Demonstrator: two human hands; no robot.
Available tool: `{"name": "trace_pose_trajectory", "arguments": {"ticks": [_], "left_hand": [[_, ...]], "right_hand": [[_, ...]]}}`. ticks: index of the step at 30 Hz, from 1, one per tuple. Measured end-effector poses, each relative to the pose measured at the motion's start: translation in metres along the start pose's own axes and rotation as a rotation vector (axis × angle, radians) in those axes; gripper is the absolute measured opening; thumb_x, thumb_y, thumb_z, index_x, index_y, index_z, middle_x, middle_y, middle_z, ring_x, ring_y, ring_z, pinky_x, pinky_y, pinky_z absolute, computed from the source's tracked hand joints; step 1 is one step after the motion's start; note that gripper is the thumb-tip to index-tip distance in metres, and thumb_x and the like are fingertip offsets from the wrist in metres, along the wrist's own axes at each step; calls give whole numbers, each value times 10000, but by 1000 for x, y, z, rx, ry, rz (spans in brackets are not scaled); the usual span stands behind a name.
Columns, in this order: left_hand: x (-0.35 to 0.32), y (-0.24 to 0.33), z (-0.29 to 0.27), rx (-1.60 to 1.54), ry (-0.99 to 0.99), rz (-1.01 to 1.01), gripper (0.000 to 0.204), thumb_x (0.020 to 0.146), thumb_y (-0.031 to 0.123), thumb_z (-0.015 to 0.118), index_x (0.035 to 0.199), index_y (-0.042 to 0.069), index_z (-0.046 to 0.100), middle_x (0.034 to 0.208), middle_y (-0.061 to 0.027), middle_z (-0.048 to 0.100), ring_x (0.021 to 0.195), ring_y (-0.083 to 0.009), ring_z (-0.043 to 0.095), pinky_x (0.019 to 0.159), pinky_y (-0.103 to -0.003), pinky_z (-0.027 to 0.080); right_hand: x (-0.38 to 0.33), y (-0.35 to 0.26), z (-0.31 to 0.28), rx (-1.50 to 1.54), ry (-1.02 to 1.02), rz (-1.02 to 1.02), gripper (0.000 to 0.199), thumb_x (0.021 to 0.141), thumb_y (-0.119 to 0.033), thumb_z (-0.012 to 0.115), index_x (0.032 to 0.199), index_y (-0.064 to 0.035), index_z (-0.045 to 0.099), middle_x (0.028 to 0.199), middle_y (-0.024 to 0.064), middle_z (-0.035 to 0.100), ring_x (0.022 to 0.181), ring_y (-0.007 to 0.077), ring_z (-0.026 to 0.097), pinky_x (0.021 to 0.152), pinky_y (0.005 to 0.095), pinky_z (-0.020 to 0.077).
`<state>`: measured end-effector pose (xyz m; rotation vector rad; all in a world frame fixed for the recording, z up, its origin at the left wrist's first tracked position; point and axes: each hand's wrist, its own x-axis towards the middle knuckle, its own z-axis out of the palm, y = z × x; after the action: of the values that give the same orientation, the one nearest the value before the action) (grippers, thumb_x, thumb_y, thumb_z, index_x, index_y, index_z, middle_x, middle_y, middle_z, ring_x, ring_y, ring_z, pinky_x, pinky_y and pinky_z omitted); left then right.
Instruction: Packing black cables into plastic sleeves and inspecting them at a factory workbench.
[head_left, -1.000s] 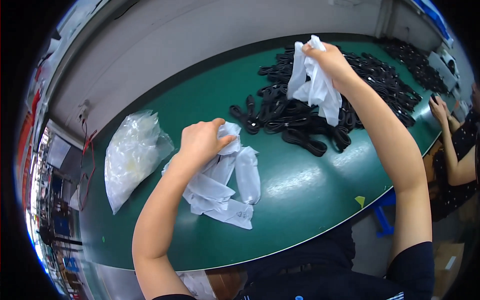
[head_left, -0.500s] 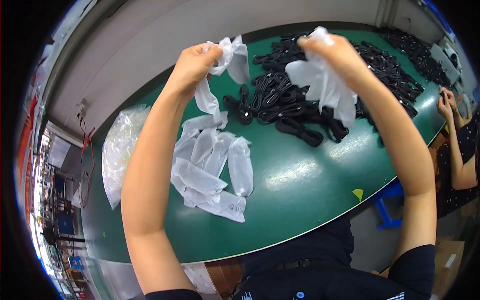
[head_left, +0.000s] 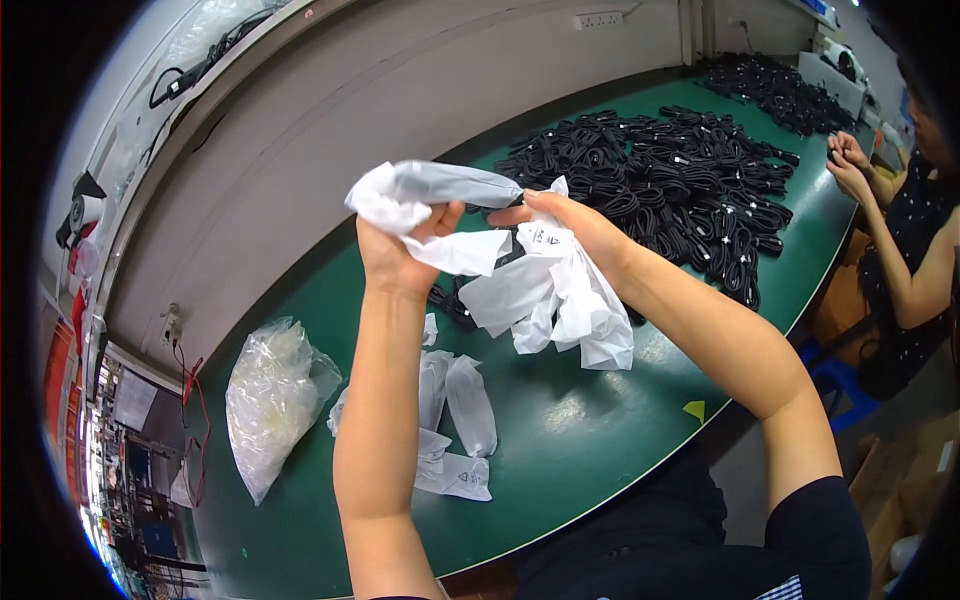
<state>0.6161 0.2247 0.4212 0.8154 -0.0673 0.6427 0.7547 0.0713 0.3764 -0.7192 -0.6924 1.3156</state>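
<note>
My left hand (head_left: 398, 250) is closed on white translucent plastic sleeves, which wrap over and around its fingers. One sleeve (head_left: 450, 184) stretches from there across to the fingertips of my right hand (head_left: 590, 232). A bunch of crumpled white sleeves (head_left: 570, 295) hangs from my right hand, whose thumb and fingers pinch together. Both hands are raised above the table, in front of the coiled black cables (head_left: 640, 170). Below them, partly hidden by my left forearm, lies a pile of white sleeves (head_left: 468, 405) that look filled.
A large clear plastic bag (head_left: 278, 405) rests on the green table (head_left: 560, 470) at the left. More black cables (head_left: 775, 90) lie at the far right end. Beside the table's right edge sits another person (head_left: 900, 230), hands raised. A wall (head_left: 450, 80) runs behind.
My hands have come closer together, and the sleeve now spans them. The view has shifted, showing more of the wall and the other person.
</note>
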Motion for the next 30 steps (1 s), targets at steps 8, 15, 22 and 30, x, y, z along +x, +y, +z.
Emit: {"name": "trace_pose_trajectory", "arguments": {"ticks": [8,15,22,30], "left_hand": [[-20,-16,-12,-22,70,-72,237,863,306,571,844,74,612,820,-98,646,775,-278,656,697,-453,573],[-19,-31,-20,362,321,-136,291,874,333,622,699,116,538,678,-74,619,602,-226,632,485,-335,510],[1,-23,-55,977,478,84,342,930,367,547,825,48,614,635,-36,576,510,-118,543,462,-261,461],[11,-2,-40,1341,350,196,318,952,315,505,869,48,658,685,12,567,588,-85,519,518,-240,415]], "right_hand": [[-6,-3,-3,5,139,-34,323,920,-307,560,1048,-10,576,818,56,617,685,163,618,642,329,531],[14,-17,-23,-137,229,-115,196,879,-171,579,962,5,601,875,105,651,769,209,644,699,354,525],[35,-61,-39,-1100,504,-448,209,882,-226,604,880,-19,630,774,2,594,737,101,509,709,293,426],[37,-107,-5,-1061,467,-568,309,873,-328,620,842,-21,626,759,9,601,704,96,533,657,270,434]]}}
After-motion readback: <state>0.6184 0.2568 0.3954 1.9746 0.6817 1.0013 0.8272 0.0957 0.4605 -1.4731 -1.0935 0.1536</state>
